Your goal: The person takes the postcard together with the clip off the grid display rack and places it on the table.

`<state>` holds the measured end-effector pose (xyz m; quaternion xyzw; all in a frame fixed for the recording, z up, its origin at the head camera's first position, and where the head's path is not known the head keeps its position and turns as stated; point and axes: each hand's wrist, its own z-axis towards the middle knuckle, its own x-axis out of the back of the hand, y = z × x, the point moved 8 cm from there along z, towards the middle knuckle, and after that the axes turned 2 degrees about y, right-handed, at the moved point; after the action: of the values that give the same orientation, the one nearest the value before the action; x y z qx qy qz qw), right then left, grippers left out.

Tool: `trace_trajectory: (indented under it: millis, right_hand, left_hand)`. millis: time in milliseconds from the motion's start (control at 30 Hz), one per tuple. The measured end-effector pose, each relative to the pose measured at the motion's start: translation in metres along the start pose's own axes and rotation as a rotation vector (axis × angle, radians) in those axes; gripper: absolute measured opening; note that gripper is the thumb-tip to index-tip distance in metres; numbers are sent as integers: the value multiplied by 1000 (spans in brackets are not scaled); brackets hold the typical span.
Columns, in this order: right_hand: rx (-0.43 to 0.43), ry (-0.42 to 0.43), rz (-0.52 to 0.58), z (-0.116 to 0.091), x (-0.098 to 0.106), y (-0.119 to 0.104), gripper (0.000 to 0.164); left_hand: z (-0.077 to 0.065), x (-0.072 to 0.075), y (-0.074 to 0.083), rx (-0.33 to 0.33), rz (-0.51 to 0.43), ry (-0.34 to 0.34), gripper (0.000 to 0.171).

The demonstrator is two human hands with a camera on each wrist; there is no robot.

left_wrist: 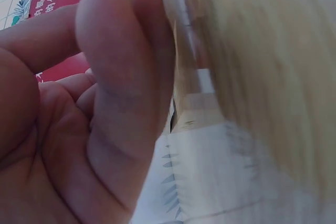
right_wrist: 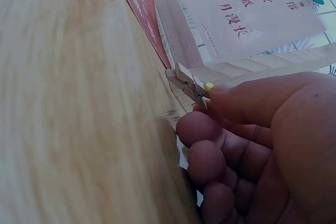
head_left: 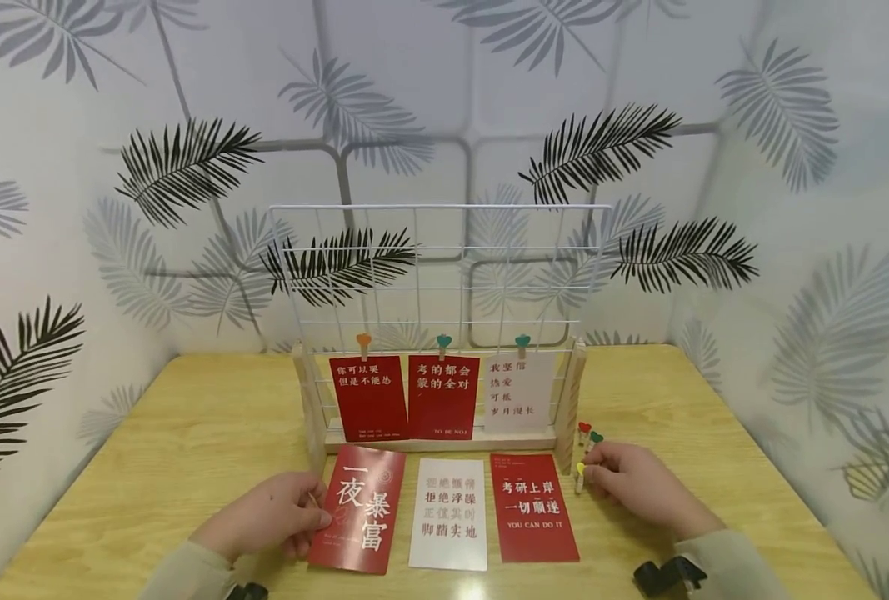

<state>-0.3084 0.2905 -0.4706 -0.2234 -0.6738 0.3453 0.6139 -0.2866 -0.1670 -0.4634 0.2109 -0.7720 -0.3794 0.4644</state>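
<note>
My left hand (head_left: 284, 515) pinches the left edge of a red card (head_left: 357, 510) with white lettering, its thumb on the card's face. That card lies slightly tilted, its far end close to the rack's base. In the left wrist view my curled fingers (left_wrist: 123, 72) hide most of what they hold. My right hand (head_left: 639, 483) pinches a small wooden clothespin (right_wrist: 190, 85) with a yellow heart between thumb and index finger, just right of the rack's foot. A white card (head_left: 448, 514) and another red card (head_left: 536, 508) lie flat between my hands.
A white wire grid rack (head_left: 444, 287) on a wooden stand (head_left: 444, 444) rises at the back. Orange- and teal-hearted clips hold two red cards (head_left: 444, 408) and a white card (head_left: 519, 400) on it. Red-hearted (head_left: 584, 431) and green-hearted clothespins (head_left: 596, 437) lie by my right hand.
</note>
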Motion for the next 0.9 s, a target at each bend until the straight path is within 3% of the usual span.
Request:
trace_trajectory:
  millis: [300, 900]
  right_hand:
    - [22, 41, -132, 1, 5, -7, 10]
    - [-7, 21, -172, 1, 1, -5, 8]
  left_hand:
    - [2, 1, -3, 41, -9, -7, 19]
    - [0, 3, -9, 90, 31, 22, 18]
